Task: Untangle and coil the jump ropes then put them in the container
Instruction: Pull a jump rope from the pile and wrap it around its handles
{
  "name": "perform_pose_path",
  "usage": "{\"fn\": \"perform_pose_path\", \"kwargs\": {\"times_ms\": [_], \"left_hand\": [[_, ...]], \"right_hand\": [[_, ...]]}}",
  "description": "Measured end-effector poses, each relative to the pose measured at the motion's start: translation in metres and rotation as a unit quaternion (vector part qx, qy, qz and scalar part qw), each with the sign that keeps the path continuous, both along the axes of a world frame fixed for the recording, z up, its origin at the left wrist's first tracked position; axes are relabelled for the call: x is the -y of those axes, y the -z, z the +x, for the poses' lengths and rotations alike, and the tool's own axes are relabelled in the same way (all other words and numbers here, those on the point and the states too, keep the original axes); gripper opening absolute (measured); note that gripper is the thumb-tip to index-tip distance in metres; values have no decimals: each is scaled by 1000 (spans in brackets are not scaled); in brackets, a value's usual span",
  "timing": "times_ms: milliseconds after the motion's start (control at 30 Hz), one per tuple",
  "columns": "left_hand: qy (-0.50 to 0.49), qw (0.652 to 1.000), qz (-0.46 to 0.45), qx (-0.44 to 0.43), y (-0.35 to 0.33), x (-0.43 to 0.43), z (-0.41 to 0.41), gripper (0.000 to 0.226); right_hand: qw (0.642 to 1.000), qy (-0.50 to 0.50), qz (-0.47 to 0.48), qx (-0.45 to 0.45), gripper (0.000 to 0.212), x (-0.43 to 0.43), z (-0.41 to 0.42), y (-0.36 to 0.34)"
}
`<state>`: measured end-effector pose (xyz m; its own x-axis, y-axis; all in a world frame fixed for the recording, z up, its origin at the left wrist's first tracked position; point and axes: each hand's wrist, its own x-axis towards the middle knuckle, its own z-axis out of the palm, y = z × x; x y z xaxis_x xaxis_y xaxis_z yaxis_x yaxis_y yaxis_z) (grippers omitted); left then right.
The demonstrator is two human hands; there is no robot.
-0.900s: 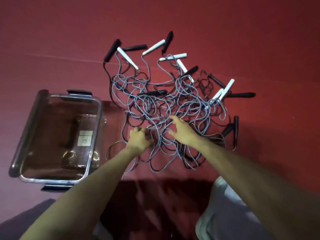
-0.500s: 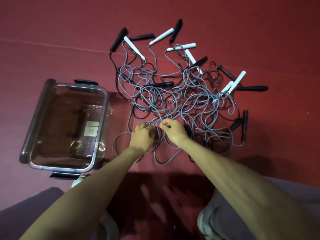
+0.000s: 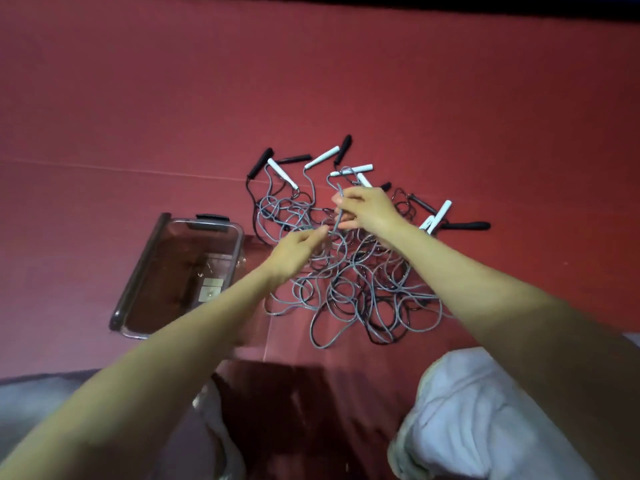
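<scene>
A tangled heap of grey and black jump ropes [image 3: 349, 282] lies on the red floor, with white handles [image 3: 322, 157] and black handles [image 3: 465, 225] fanned along its far side. My right hand [image 3: 367, 209] is raised over the heap and pinches a grey rope strand [image 3: 341, 206] that runs up to a white handle. My left hand [image 3: 294, 251] is just below it, fingers pinched on the same grey strand. A clear plastic container [image 3: 180, 271] with black latches stands empty to the left of the heap.
The red floor [image 3: 173, 98] stretches far beyond the ropes. My knees in light grey trousers [image 3: 485, 417] fill the near right and near left. A dark shadow lies between them.
Both hands have risen from the near edge of the heap toward its far side, lifting a grey strand. The camera has pulled back, so heap and container look smaller.
</scene>
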<state>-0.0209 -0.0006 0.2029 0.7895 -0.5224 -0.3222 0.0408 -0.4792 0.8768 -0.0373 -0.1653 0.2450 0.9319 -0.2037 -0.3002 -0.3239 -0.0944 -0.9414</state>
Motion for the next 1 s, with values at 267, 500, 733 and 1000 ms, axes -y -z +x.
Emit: {"fn": "perform_pose_path", "kwargs": {"times_ms": [267,500,733,1000], "left_hand": [[143,970,160,112,-74,-17,5,28],[119,985,71,101,-99,-10,12,50],[192,976,102,28,-63,-8,16,17],[-60,985,-72,146,-74,10,15,18]], "right_hand": [[969,-143,-198,-21,21,16,-19,-80],[980,-172,-102,22,20,26,-34,-99],[989,-107,79,68,22,46,-22,-102],[995,-51,-75,30,17,60,-1,-93]]}}
